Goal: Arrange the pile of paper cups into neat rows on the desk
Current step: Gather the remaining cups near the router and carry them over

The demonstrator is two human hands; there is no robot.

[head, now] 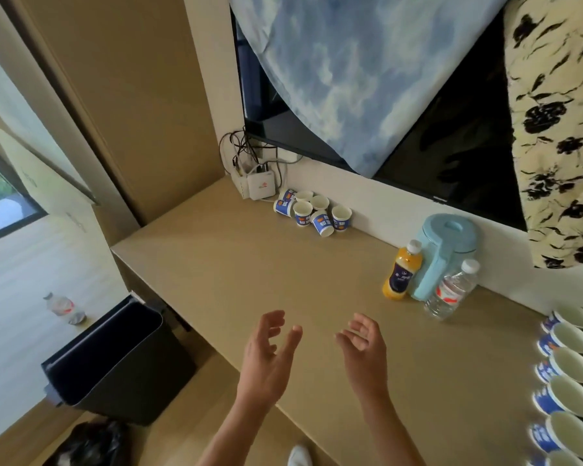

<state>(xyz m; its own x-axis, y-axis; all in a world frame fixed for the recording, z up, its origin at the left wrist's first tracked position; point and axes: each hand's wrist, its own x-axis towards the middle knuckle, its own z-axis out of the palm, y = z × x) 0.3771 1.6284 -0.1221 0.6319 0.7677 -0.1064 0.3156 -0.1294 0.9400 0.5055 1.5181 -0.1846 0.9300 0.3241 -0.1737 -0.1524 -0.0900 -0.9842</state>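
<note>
Rows [567, 375]: upright cups, right of kettle [445, 250].
Pile [312, 210]: I count about eight cups, some tipped, well left of kettle, unsorted.
Left hand [270, 351], right hand [364, 344]: empty, fingers relaxed, in front of kettle.
I judge the task part done.

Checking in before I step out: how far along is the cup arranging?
Done: rows of upright cups stand at the right end of the desk. In hand: nothing; the left hand and right hand hover open and empty. Left: the far pile, several cups, some tipped over.
</note>
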